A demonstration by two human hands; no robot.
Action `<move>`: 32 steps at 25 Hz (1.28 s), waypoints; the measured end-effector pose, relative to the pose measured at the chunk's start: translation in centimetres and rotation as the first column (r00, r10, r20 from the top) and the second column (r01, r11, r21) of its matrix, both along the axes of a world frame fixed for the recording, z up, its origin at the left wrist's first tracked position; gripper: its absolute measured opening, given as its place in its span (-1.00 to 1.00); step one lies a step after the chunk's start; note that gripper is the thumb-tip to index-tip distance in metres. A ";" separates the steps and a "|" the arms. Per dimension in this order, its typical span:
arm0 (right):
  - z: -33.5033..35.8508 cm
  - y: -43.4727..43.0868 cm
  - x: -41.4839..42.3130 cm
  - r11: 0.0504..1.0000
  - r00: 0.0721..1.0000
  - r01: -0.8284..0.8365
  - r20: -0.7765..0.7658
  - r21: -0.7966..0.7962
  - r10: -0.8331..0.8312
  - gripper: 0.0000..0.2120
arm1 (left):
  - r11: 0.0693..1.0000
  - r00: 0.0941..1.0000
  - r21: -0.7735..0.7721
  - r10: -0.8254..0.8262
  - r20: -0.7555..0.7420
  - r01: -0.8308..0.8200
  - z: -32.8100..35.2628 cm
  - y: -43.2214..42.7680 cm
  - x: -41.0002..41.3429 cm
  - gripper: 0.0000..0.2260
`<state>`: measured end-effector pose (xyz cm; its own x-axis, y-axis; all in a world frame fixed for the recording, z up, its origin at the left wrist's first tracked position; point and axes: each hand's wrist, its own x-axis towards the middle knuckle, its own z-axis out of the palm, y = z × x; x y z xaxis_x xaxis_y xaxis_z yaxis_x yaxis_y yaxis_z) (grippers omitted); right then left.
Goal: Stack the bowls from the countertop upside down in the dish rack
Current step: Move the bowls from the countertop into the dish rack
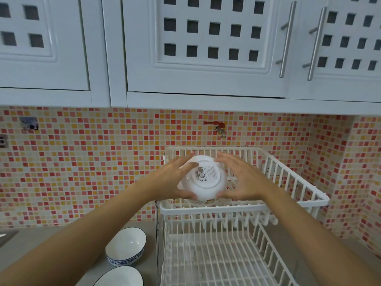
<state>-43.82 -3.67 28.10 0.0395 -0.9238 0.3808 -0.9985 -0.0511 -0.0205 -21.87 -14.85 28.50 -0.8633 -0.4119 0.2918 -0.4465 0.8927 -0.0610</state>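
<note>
Head view: gripped upside-down white bowl (203,179) between left hand (173,182) and right hand (242,180) over dish rack (288,182) upper tier, rim partly hidden, lower tier empty, countertop bowl (125,245) upright, nearest bowl (119,277) cut off below.

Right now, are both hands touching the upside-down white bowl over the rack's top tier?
Touching. The head view shows the left hand and right hand cupping the white bowl from either side.

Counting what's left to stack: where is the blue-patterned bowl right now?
The blue-patterned bowl sits upright on the countertop, lower centre-left of the head view, just left of the dish rack, behind another bowl.
</note>
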 end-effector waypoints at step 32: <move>-32.8 -12.0 25.0 0.663 0.677 0.263 0.356 0.701 -0.644 -0.65 | 0.070 0.486 0.747 0.798 0.355 -0.661 -32.5 -4.3 17.4 -0.56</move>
